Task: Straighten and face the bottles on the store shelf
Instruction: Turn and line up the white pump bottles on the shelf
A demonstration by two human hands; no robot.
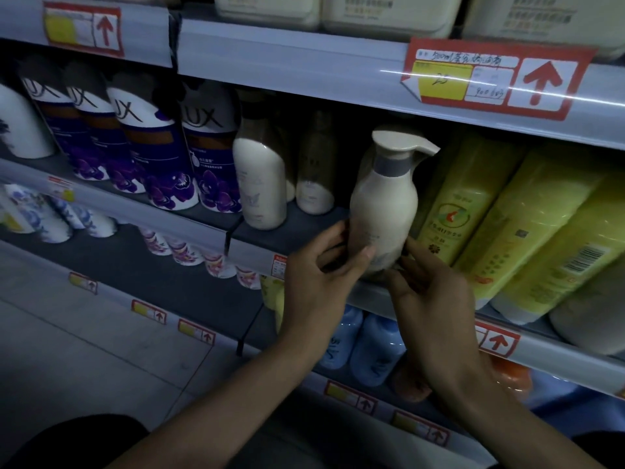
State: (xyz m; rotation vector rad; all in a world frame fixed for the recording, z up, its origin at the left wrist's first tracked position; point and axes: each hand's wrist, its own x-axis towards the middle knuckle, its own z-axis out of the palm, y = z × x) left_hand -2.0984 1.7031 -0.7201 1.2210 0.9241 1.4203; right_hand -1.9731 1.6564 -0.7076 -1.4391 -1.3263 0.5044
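Note:
A cream pump bottle (384,201) with a grey collar stands at the front edge of the middle shelf (304,238), its spout pointing right. My left hand (318,286) holds its lower left side, thumb across the front. My right hand (429,292) pinches the bottle's base from the right. Two more cream bottles (260,177) stand to its left, one further back in shadow.
Purple-and-white LUX bottles (152,154) fill the shelf's left part. Yellow bottles (507,231) lean close on the right. Blue bottles (368,346) sit on the shelf below. Price tags (490,76) line the shelf rails. Grey floor lies at lower left.

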